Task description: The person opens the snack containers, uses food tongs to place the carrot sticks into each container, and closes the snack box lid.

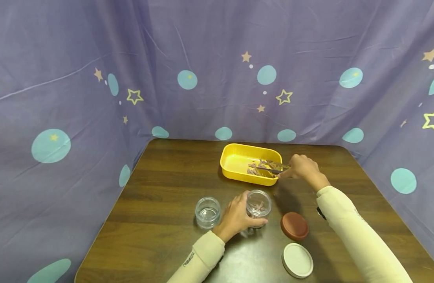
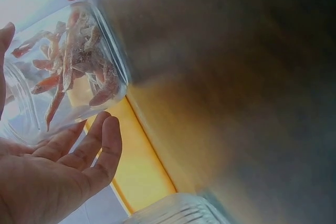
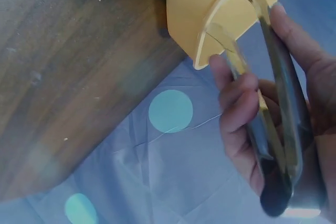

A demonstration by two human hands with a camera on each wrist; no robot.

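Note:
My right hand (image 1: 303,169) grips metal tongs (image 3: 286,114), with the thumb on one arm and curled fingers round the other. The tong arms stand apart and reach into the yellow tray (image 1: 234,175), among brownish dried strips (image 1: 253,171) at its right end. My left hand (image 1: 238,216) holds a clear jar (image 1: 259,202) upright at its side, thumb in front and fingers behind. In the left wrist view, several pale, powdery strips (image 2: 68,61) lie inside this jar. Whether the tongs pinch a strip cannot be made out.
A second glass jar (image 1: 207,213) stands left of my left hand. To the right lie a reddish-brown round lid (image 1: 294,226) and a whitish round lid (image 1: 297,260). A purple patterned curtain (image 1: 217,98) hangs behind the wooden table (image 1: 160,188).

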